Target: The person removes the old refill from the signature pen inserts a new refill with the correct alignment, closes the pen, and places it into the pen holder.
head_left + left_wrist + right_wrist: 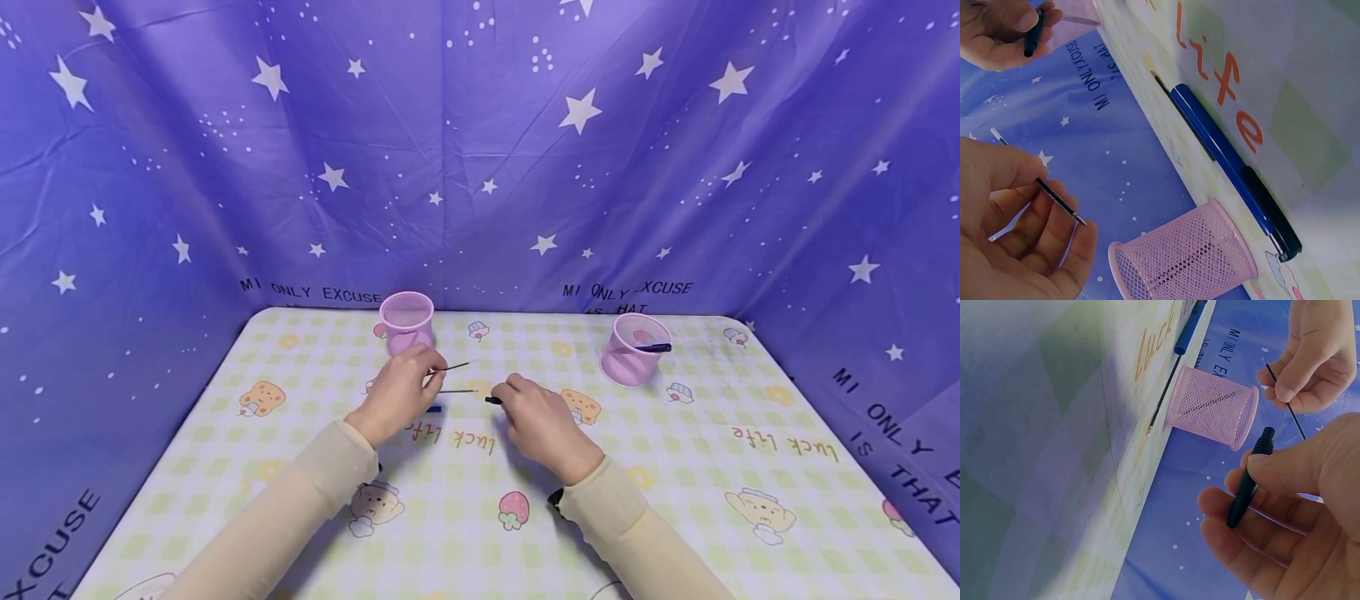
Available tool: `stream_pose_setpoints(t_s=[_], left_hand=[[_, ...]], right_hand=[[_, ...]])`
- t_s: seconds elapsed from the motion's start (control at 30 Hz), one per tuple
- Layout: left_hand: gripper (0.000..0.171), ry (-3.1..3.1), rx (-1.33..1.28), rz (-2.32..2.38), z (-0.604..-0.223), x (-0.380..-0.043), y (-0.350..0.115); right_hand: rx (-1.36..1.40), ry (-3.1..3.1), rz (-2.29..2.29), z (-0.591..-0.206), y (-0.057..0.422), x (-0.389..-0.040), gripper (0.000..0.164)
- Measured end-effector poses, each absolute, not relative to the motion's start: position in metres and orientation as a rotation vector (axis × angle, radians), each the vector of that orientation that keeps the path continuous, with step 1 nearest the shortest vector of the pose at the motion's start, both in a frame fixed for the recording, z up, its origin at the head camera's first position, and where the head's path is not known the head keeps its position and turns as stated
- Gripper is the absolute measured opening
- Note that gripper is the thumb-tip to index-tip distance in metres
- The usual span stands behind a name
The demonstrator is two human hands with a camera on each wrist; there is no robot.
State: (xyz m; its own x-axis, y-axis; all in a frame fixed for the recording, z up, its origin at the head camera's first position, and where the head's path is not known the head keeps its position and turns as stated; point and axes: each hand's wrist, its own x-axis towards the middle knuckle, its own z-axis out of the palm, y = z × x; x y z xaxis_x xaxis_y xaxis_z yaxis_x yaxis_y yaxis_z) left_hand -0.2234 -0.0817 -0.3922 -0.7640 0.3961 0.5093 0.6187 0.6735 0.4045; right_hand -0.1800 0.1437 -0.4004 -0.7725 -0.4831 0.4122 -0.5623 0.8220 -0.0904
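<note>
My left hand [401, 387] pinches a thin dark pen refill [1060, 201] between thumb and fingers, above the table. My right hand [542, 423] holds a short black pen barrel piece [1251, 481] with a ribbed end, pinched by thumb and fingers. The two hands are apart, facing each other. On the table below lies a blue pen barrel [1225, 159] with a dark clip end, mostly covered by the left hand in the head view. Beside it lies a second thin refill [1165, 397].
A pink mesh pen cup [407, 329] stands just beyond the left hand. Another pink mesh cup [628, 367] stands at the back right, with a dark blue pen [656, 347] leaning in it. A purple starred curtain [465, 150] hangs behind the patterned tablecloth [675, 533].
</note>
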Motion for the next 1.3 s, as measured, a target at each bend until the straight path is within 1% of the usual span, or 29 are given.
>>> stream_pose_setpoints(t_s=[0.83,1.07,1.3], left_hand=[[0.007,-2.435,-0.740,-1.034,-0.398,-0.212,-0.069],[0.001,-2.413,-0.732,-1.120,-0.400,-0.210,-0.068],[0.002,-2.376,-0.727,-1.217,-0.401,-0.210,-0.067]], right_hand=[[0.782,-2.636,0.278,-0.400,0.145,-0.179,0.020],[0.783,-2.620,0.273,-0.402,0.145,-0.180,0.015],[0.771,-2.617,0.293,-0.401,0.145,-0.180,0.013]])
